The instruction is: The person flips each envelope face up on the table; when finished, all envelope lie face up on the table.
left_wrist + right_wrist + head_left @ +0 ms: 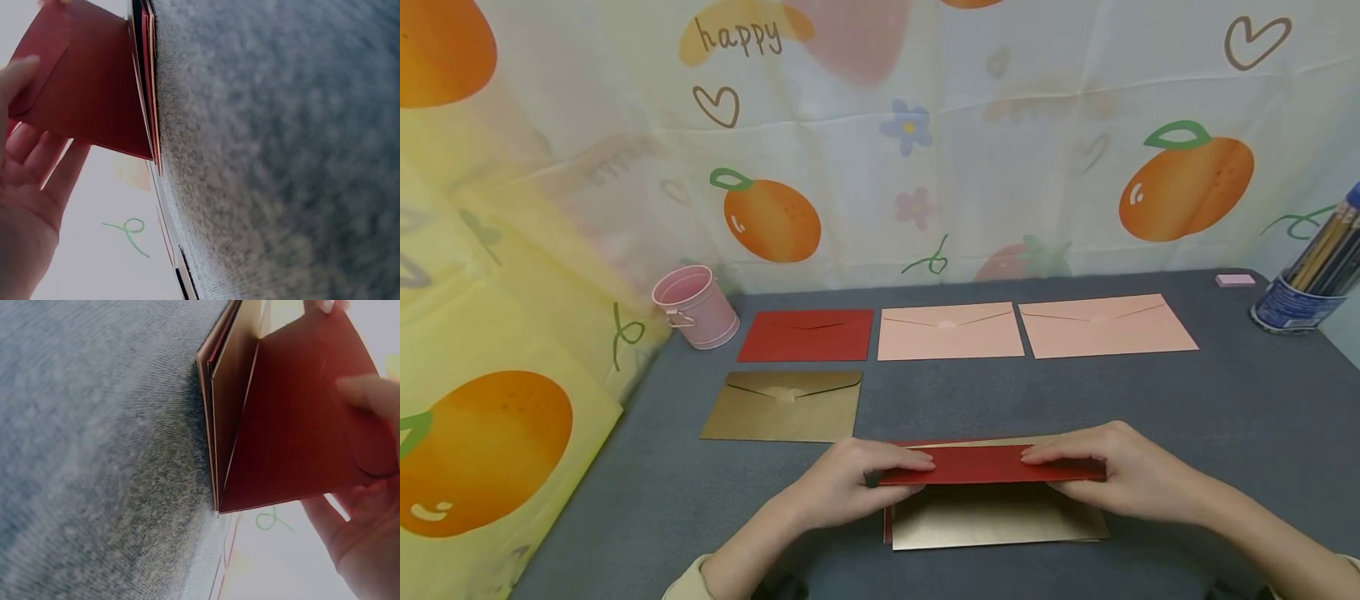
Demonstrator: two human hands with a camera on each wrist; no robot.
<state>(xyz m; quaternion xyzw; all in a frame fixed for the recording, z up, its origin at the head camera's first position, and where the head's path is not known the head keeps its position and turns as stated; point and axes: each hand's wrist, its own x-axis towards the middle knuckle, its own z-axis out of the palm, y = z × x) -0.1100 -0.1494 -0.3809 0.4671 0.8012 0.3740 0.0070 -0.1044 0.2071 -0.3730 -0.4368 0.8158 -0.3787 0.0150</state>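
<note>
Both hands hold a red envelope (pixel 977 464) by its two ends, tilted up over a small stack. My left hand (pixel 857 479) pinches its left end, thumb on the near face and fingers behind. At the right end my right hand (pixel 1123 471) grips it the same way. Beneath lies a gold envelope (pixel 1000 521) on top of the stack, with red and pale edges showing under it. In the right wrist view the red envelope (pixel 294 419) stands at a slant, its lower edge on the gold envelope (pixel 234 381). The left wrist view shows the red envelope (pixel 87 81) bowed slightly.
Behind the stack lie a red envelope (pixel 808 336), a pink envelope (pixel 951 333) and another pink envelope (pixel 1108 327) in a row. A gold envelope (pixel 786 408) sits in front. A pink bucket (pixel 697 308), an eraser (pixel 1235 281) and a pencil-filled can (pixel 1296 304) stand farther back.
</note>
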